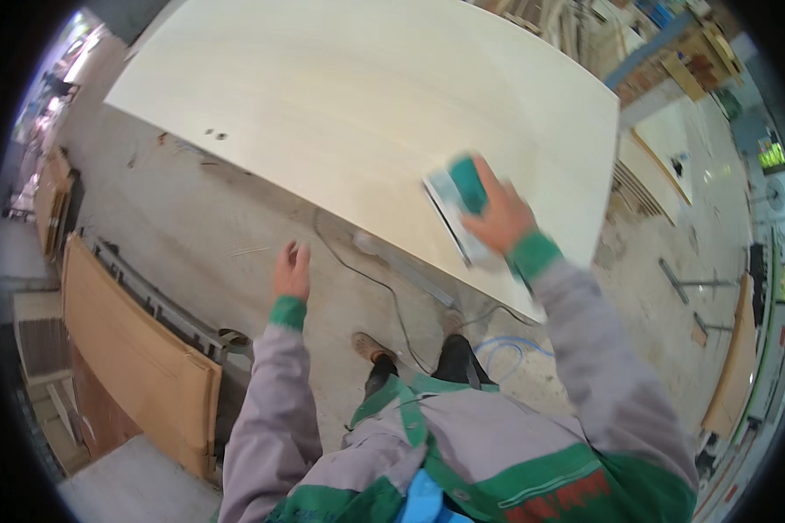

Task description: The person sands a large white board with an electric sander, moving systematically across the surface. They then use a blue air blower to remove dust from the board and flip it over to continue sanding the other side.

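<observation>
A large pale board (349, 87) lies flat in front of me, reaching from the far left to the right. My right hand (504, 213) is wrapped round the teal top of a sander (467, 187). The sander's flat, grey rectangular base rests on the board near its front right edge, and hand and tool are slightly blurred. Off the board's near edge, my left hand (293, 270) hangs over the floor with its fingers a little apart and nothing in it. Two small dark spots (215, 135) mark the board's left part.
A dark cable (384, 288) runs across the concrete floor by my feet, near a coiled blue hose (506, 344). Flat brown cardboard (135, 349) leans on a metal frame at left. Metal stands (698, 283) and more boards are at right. Wood scraps (558, 26) lie beyond the board.
</observation>
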The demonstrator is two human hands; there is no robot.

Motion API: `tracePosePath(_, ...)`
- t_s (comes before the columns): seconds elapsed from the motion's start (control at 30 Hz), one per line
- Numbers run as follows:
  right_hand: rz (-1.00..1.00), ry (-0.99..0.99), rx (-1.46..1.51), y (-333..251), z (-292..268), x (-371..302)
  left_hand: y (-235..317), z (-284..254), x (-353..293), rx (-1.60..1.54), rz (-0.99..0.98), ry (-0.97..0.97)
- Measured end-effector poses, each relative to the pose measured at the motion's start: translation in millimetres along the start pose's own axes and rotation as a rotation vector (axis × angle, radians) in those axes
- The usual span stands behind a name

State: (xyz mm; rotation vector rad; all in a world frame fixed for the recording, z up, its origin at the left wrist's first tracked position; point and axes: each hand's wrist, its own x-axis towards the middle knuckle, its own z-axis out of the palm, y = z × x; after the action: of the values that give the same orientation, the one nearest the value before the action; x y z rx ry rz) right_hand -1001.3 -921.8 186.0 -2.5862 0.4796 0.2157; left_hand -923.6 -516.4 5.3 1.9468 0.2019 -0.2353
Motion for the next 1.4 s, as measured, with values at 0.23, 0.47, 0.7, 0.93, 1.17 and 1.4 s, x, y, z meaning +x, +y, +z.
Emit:
tracePosePath(0.23,0.154,0.344,0.020,45.6,9.4,-93.8,49.4,-14.8,222.6,0.170,-0.309,0.184)
tracePosePath(0.47,0.469,0.452,0.094,100.2,-39.0,90.7,88.5,46.5,228.1,-0.066,-0.513,0.664)
tracePosePath(0.7,0.120,0.356,-0.080,-15.4,-28.8,275.9,103.5,39.3,222.4,-0.056,-0.498,0.626)
tracePosePath(0.93,-0.221,0.027,-0.054,-198.4,45.3,267.3,38.7,31.0,238.9,-0.123,-0.248,0.484)
tracePosePath(1.17,0.083,-0.670,0.234,-208.3,64.0,110.3,-165.3,-94.9,152.4,-0.570,-0.641,0.190)
tracePosePath(1.4,0.162,-0.623,0.290,-178.8,77.9,-2.1,-332.0,-204.5,-142.5,0.356,-1.264,-0.007)
